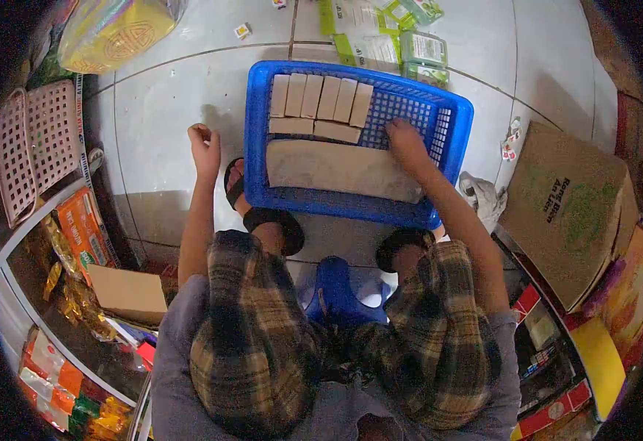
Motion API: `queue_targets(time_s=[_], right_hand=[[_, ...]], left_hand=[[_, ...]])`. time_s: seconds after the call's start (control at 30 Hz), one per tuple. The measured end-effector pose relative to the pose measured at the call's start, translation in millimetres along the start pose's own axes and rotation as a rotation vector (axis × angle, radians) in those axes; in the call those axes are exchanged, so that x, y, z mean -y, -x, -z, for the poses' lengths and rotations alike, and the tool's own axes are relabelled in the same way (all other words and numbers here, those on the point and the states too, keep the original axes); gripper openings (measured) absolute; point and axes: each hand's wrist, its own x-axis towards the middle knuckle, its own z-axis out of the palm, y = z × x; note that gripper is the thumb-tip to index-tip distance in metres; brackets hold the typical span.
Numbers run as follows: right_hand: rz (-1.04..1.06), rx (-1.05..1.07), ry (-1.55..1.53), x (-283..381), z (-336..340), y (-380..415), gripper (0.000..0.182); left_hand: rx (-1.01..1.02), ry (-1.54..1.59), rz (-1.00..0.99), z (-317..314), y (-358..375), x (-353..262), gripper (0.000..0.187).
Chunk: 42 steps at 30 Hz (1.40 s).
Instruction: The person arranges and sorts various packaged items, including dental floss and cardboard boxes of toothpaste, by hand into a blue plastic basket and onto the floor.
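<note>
A blue plastic basket [259, 95] rests on the tiled floor before me. Inside, small pale boxes [314, 97] stand side by side at the upper left, with two lying crosswise below them. A long cardboard piece [336, 167] spans the basket's lower part. My right hand [407, 143] is over the basket's right half, near the cardboard's upper right end; its fingers are curled together and whatever is under them is hidden. Left of the basket, my left hand [204, 140] hovers in the air, fingers curled in, nothing visible in it.
Green-and-white packets [365, 50] lie beyond the basket. A brown carton [568, 209] stands at right, a crumpled plastic bag [481, 197] beside the basket. At left are a pink basket [38, 147] and a display case with packets. A blue stool [334, 283] is between my legs.
</note>
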Motion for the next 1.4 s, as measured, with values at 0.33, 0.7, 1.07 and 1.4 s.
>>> queue_targets(time_s=[0.33, 0.7, 1.07, 1.4], right_hand=[[-0.115, -0.108, -0.133, 6.1, 10.6, -6.5, 0.021], [-0.264, -0.245, 0.014, 11.9, 8.1, 3.2, 0.016], [-0.153, -0.259, -0.455, 28.4, 46.0, 16.4, 0.017], [-0.425, -1.046, -1.122, -52.0, 79.1, 50.5, 0.036]], left_hand=[[-0.07, 0.1, -0.112, -15.1, -5.6, -86.6, 0.011], [0.658, -0.657, -0.898, -101.3, 18.4, -127.9, 0.07], [0.695, -0.752, -0.913, -114.9, 9.7, -123.1, 0.076], [0.682, -0.592, -0.816, -103.4, 8.9, -140.5, 0.078]])
